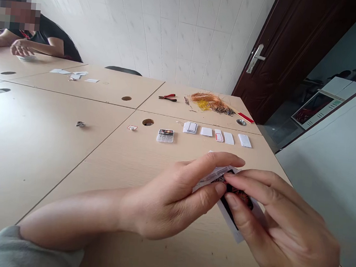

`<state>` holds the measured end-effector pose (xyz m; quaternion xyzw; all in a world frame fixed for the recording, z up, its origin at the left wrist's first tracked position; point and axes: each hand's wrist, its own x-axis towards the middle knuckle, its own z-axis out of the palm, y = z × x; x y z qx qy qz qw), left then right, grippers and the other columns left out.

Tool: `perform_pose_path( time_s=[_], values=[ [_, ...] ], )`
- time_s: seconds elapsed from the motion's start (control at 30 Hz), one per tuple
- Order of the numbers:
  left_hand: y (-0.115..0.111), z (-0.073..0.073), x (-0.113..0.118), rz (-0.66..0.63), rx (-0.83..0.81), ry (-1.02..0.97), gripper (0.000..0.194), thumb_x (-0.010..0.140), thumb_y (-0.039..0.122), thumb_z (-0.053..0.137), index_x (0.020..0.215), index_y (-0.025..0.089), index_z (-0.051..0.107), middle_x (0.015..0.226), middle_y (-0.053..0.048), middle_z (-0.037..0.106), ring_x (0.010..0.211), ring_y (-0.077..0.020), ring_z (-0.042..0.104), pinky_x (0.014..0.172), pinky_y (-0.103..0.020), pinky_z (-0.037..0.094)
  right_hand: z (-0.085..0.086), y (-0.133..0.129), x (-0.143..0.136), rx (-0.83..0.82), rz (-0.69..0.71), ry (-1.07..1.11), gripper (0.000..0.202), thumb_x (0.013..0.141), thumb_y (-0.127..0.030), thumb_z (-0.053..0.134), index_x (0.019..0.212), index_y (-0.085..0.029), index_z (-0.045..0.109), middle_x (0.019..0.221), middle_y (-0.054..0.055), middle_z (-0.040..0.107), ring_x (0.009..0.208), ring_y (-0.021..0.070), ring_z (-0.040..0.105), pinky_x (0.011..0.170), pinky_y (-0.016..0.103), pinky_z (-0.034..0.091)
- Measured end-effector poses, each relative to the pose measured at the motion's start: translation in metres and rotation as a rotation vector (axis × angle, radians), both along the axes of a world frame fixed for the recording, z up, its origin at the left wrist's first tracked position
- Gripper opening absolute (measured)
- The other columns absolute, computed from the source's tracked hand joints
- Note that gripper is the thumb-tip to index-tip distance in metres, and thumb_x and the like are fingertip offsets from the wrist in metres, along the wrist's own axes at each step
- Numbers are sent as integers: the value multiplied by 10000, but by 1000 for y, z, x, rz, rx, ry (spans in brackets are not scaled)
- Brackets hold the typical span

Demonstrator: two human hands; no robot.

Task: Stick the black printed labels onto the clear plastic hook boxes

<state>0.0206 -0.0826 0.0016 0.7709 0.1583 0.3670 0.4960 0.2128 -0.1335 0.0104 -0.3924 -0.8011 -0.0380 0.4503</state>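
Note:
My left hand (176,195) grips the upper left part of a small package with a black printed label (231,209), thumb on the label and index finger arched over the top. On the package's right side, my right hand (281,228) pinches it with thumb and fingers close to my left thumb. White paper or card shows behind and below the label. Clear plastic is visible under my left fingers. The package is held above the table, tilted. My fingers hide part of it.
Beyond my hands lie a clear compartment box (165,136), card stacks (190,128), pliers (167,97), a bundle of copper-coloured strands (210,100) and a round metal object (241,122). A person (43,40) sits at the table's far left.

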Motion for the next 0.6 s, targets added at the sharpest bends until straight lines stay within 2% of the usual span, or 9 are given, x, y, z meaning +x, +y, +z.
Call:
perform_pose_path(
  time_s=[0.17,0.4,0.6],
  values=[
    [0,0,0,3,7,6,298,1070,238,434,1365,208,470,1080,-51,643,851,-115,647,760,-234,567,-2,0,-1,16,-1,-7,186,911,-69,639,1072,-129,710,995,44,732,894,81,709,917,100,560],
    [0,-1,0,-8,15,17,303,1068,234,432,1368,220,472,1117,-60,635,875,-126,645,750,-235,562,0,3,-3,21,-10,4,187,908,-74,629,1059,-151,708,968,59,741,827,128,734,822,178,632],
    [-1,-2,1,1,-2,-6,300,1075,248,426,1369,234,482,1113,-57,631,857,-123,636,734,-237,559,1,2,-4,8,-8,9,205,904,-64,626,1063,-162,709,961,60,745,810,139,739,789,200,646]
  ],
)
